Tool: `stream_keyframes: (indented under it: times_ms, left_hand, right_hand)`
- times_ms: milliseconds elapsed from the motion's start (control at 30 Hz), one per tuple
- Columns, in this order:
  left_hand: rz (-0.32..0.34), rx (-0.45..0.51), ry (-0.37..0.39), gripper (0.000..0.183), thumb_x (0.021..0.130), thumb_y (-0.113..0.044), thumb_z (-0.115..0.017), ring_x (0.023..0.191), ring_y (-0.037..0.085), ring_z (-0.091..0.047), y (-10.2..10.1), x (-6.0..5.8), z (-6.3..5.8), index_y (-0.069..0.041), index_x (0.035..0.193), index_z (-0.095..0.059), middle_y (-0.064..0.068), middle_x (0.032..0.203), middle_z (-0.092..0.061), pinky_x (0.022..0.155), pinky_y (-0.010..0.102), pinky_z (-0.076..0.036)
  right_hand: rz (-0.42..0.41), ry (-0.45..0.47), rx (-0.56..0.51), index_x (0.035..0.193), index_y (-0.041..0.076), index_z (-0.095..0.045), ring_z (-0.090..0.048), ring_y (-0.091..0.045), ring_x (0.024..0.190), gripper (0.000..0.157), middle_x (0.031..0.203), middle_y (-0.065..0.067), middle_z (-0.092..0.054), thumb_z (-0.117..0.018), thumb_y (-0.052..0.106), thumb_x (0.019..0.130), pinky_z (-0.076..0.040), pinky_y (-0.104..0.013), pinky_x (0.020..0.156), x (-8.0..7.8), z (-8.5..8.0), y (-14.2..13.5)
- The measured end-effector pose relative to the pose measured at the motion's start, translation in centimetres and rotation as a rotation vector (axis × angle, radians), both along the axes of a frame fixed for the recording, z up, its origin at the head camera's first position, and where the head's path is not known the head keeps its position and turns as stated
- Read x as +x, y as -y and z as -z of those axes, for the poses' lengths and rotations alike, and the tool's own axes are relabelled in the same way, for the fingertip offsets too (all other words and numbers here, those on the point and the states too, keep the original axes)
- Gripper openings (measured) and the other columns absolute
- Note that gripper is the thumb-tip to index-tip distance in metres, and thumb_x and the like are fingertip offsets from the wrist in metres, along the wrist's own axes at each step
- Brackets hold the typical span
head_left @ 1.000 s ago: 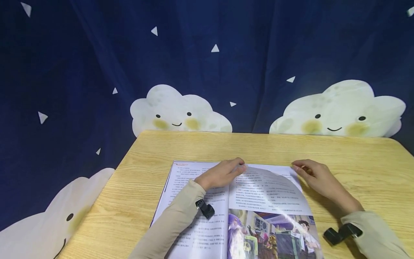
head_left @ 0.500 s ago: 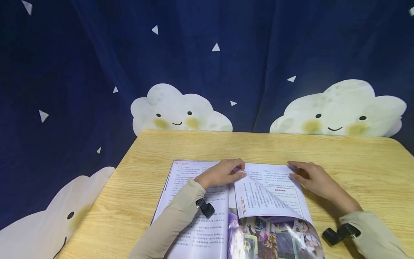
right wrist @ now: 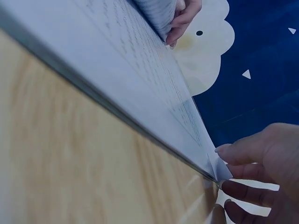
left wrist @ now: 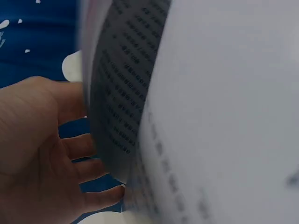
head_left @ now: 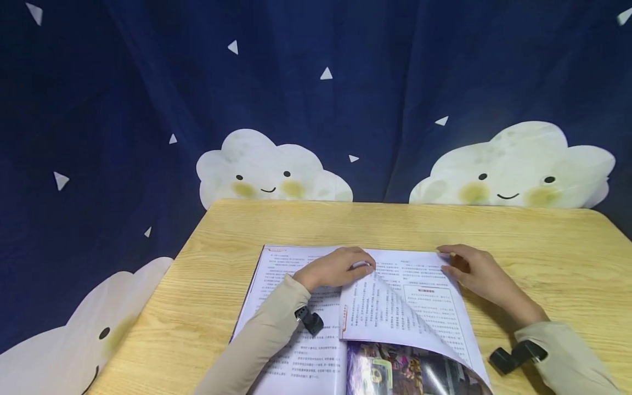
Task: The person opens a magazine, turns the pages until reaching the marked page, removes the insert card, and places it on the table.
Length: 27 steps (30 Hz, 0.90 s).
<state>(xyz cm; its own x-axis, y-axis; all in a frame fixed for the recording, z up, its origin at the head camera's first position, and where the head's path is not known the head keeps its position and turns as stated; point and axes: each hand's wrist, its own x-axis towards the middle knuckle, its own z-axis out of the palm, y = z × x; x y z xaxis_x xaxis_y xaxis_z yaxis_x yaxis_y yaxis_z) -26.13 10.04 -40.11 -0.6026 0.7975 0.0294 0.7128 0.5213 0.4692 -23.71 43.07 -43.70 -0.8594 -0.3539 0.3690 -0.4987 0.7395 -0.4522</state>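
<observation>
An open magazine (head_left: 316, 362) lies on the wooden table with columns of small print. My left hand (head_left: 338, 267) pinches the upper edge of a lifted page (head_left: 375, 312), which curls over toward the left and bares the printed sheet beneath. In the left wrist view that page (left wrist: 224, 93) rises large beside the fingers and hides part of them. At the top right corner of the magazine is my right hand (head_left: 479, 280). The right wrist view shows its thumb (right wrist: 238, 151) over the corner and fingers under it, pinching the sheets.
Light wood tabletop (head_left: 558, 263) surrounds the magazine. Behind the table hangs a dark blue curtain (head_left: 296, 71) with white triangles and smiling clouds. A colour illustration (head_left: 410, 367) shows below the curled page. Black devices are strapped to both wrists.
My left hand has drawn the page from the right side toward the left, so it folds over and uncovers the text below. My right hand has shifted slightly left at the corner.
</observation>
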Motion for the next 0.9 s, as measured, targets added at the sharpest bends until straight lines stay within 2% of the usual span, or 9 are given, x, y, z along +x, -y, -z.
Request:
stream_keyframes:
  times_ms: [167, 233, 267, 333, 400, 467, 500, 633, 900]
  left_hand:
    - [-0.015, 0.031, 0.014, 0.016, 0.101, -0.022, -0.052, 0.094, 0.011, -0.055, 0.4, 0.1, -0.1, -0.013, 0.11, -0.061, -0.003, 0.104, -0.063, 0.087, 0.023, -0.043]
    - [-0.02, 0.034, 0.006, 0.012, 0.1, -0.021, -0.054, 0.087, 0.011, -0.052, 0.6, 0.1, -0.1, -0.014, 0.106, -0.06, -0.003, 0.095, -0.061, 0.084, 0.025, -0.043]
    - [-0.024, 0.025, 0.009, 0.012, 0.099, -0.022, -0.054, 0.086, 0.012, -0.052, 0.7, 0.1, -0.1, -0.013, 0.107, -0.059, -0.003, 0.094, -0.06, 0.089, 0.026, -0.042]
    - [-0.04, -0.007, 0.017, 0.019, 0.099, -0.027, -0.055, 0.097, 0.012, -0.055, 0.9, 0.2, 0.0, -0.013, 0.112, -0.057, -0.002, 0.101, -0.061, 0.102, 0.032, -0.036]
    - [-0.048, -0.063, 0.028, 0.032, 0.1, -0.034, -0.052, 0.12, 0.016, -0.051, 1.1, 0.4, -0.1, -0.014, 0.125, -0.054, 0.0, 0.12, -0.06, 0.113, 0.041, -0.024]
    - [-0.048, -0.133, 0.031, 0.043, 0.101, -0.041, -0.048, 0.14, 0.02, -0.033, 1.4, 0.7, -0.1, -0.017, 0.137, -0.049, 0.001, 0.14, -0.049, 0.117, 0.051, -0.011]
    - [-0.042, -0.166, 0.026, 0.046, 0.101, -0.042, -0.046, 0.145, 0.023, -0.022, 1.5, 0.9, -0.1, -0.02, 0.142, -0.046, 0.001, 0.148, -0.042, 0.116, 0.053, -0.009]
    - [0.003, -0.257, -0.004, 0.044, 0.103, -0.038, -0.042, 0.148, 0.03, -0.006, 2.2, 1.8, 0.1, -0.029, 0.147, -0.042, 0.004, 0.158, -0.024, 0.115, 0.058, -0.009]
    - [0.003, -0.244, -0.001, 0.047, 0.101, -0.016, -0.049, 0.147, 0.03, -0.011, 3.8, 3.0, 0.0, -0.028, 0.146, -0.042, 0.005, 0.159, -0.021, 0.116, 0.054, -0.014]
  right_hand:
    - [0.001, 0.002, 0.004, 0.117, -0.003, -0.064, -0.053, -0.012, 0.071, 0.039, 0.09, -0.008, -0.066, -0.073, -0.006, 0.079, -0.045, -0.023, 0.057, -0.3, -0.1, 0.1]
    - [-0.001, 0.002, 0.008, 0.117, -0.003, -0.064, -0.052, -0.013, 0.071, 0.04, 0.091, -0.008, -0.066, -0.073, -0.006, 0.079, -0.045, -0.023, 0.058, -0.4, -0.1, 0.2]
    - [-0.003, -0.001, 0.01, 0.117, -0.003, -0.064, -0.052, -0.013, 0.071, 0.04, 0.091, -0.008, -0.066, -0.073, -0.006, 0.079, -0.045, -0.023, 0.058, -0.4, -0.2, 0.2]
    - [-0.006, -0.008, 0.019, 0.117, -0.002, -0.064, -0.05, -0.013, 0.07, 0.04, 0.088, -0.006, -0.063, -0.073, -0.005, 0.078, -0.043, -0.023, 0.057, -0.5, -0.3, 0.2]
    - [-0.009, -0.017, 0.026, 0.117, -0.002, -0.064, -0.048, -0.013, 0.069, 0.04, 0.086, -0.004, -0.061, -0.074, -0.005, 0.078, -0.04, -0.022, 0.056, -0.5, -0.4, 0.2]
    - [-0.007, -0.023, 0.033, 0.116, -0.001, -0.064, -0.046, -0.013, 0.068, 0.04, 0.084, -0.003, -0.058, -0.074, -0.006, 0.077, -0.037, -0.022, 0.056, -0.5, -0.4, 0.2]
    - [-0.007, -0.023, 0.035, 0.116, -0.001, -0.064, -0.045, -0.013, 0.068, 0.041, 0.084, -0.003, -0.057, -0.074, -0.006, 0.077, -0.036, -0.022, 0.056, -0.5, -0.4, 0.1]
    - [-0.017, -0.015, 0.037, 0.117, -0.001, -0.063, -0.044, -0.012, 0.067, 0.041, 0.086, -0.004, -0.056, -0.074, -0.006, 0.078, -0.035, -0.022, 0.056, -0.4, -0.3, 0.1]
    - [-0.032, -0.04, 0.038, 0.116, 0.001, -0.064, -0.044, -0.011, 0.068, 0.041, 0.091, -0.006, -0.058, -0.074, -0.006, 0.077, -0.035, -0.022, 0.056, -0.2, 0.2, 0.2]
